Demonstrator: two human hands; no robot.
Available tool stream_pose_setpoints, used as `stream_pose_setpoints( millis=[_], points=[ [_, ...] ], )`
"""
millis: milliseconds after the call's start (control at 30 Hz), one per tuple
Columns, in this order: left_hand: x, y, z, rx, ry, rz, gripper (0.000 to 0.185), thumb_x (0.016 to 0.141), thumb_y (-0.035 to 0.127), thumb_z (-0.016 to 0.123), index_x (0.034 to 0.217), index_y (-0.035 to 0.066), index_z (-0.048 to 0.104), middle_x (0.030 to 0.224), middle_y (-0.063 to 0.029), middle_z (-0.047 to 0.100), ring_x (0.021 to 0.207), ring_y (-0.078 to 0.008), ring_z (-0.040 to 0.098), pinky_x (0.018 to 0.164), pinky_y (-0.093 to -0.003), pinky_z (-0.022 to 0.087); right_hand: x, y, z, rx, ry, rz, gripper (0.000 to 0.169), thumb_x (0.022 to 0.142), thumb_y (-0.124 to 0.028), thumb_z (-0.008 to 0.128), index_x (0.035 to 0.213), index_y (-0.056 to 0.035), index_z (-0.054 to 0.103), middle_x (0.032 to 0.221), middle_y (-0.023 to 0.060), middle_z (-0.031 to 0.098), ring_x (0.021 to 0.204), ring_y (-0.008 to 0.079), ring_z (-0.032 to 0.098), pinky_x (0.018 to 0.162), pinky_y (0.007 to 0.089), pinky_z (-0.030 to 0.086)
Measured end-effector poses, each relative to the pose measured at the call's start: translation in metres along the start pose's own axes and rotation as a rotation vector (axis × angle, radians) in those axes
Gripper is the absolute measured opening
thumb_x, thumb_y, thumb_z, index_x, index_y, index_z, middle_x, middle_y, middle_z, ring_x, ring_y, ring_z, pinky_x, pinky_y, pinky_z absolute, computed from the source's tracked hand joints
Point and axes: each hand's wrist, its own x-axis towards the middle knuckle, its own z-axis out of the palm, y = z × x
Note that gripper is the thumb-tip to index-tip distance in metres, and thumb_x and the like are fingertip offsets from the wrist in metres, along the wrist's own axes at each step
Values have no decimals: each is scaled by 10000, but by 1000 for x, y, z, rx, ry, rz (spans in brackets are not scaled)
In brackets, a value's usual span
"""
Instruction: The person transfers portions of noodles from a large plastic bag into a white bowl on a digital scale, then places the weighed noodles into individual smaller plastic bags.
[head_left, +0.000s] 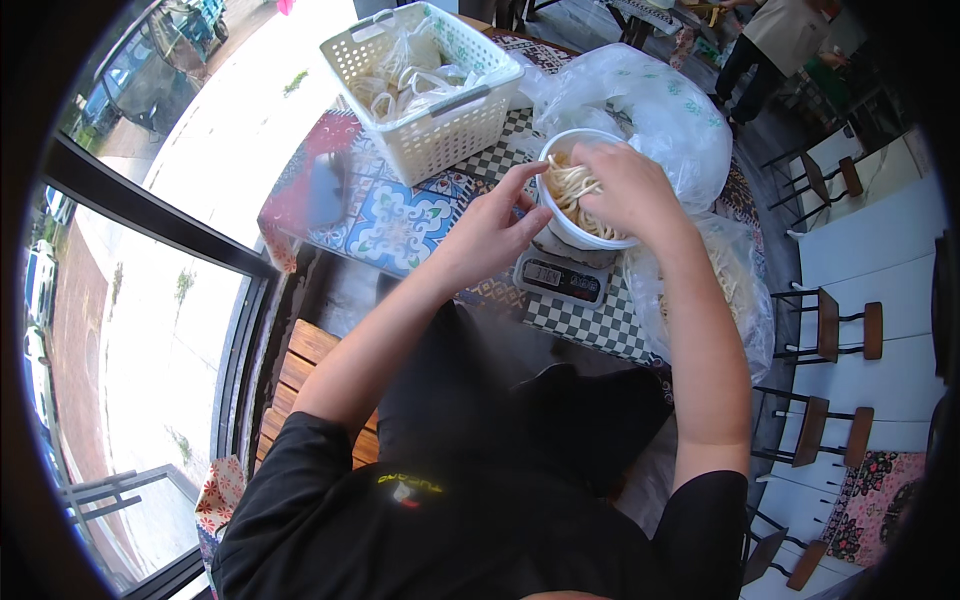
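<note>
A white plastic bowl (551, 202) of pale noodles (571, 184) stands on a small digital kitchen scale (561, 279) with a lit display. My right hand (619, 184) reaches over the rim, its fingers down among the noodles; whether they grip any is hidden. At the bowl's left side, my left hand (504, 229) has its thumb and fingers apart, fingertips at or near the rim. Right of the scale lies a clear plastic bag (735, 262) with more noodles, partly behind my right forearm. A large clear plastic bag (637, 97) lies crumpled beyond the bowl.
A white perforated plastic basket (450, 135) holding bagged noodles stands at the table's far left. The table has a patterned cloth (405, 225). A wooden slatted bench (304, 352) and a window are at left. Chairs (821, 326) stand at right; another person (780, 45) is at upper right.
</note>
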Motion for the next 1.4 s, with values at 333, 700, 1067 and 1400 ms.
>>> stream_pose_setpoints(
  millis=[333, 700, 1067, 1400],
  points=[
    [3, -1, 11, 20, 136, 34, 574, 1148, 224, 671, 1670, 67, 489, 1130, -88, 684, 851, -135, 659, 795, -317, 569, -18, 26, -53, 782, 476, 4, 302, 1002, -80, 780, 1274, -16, 664, 1044, 50, 744, 942, 100, 681, 853, 314, 589],
    [43, 36, -9, 108, 152, 492, 664, 1018, 160, 735, 1653, 109, 546, 1450, -139, 592, 1284, -240, 616, 1061, -370, 538, -27, 44, -9, 806, 305, 69, 220, 1002, -106, 768, 1195, -12, 719, 1052, 26, 703, 987, 126, 660, 871, 305, 558],
    [86, 63, -4, 165, -27, 336, 288, 1016, 107, 790, 1278, 3, 729, 1070, -142, 805, 959, -217, 779, 884, -385, 620, -32, 41, 1, 969, 206, 84, 480, 1015, -235, 876, 1381, -73, 611, 1183, 47, 723, 1083, 169, 695, 940, 326, 582],
    [88, 67, 0, 17, -122, 400, 334, 1020, 30, 725, 1349, -1, 679, 1217, -116, 768, 1141, -172, 736, 1033, -356, 584, -34, 23, 23, 864, 357, 114, 300, 1014, -168, 829, 1243, -34, 688, 1086, 133, 803, 981, 264, 789, 891, 410, 626]
  ],
)
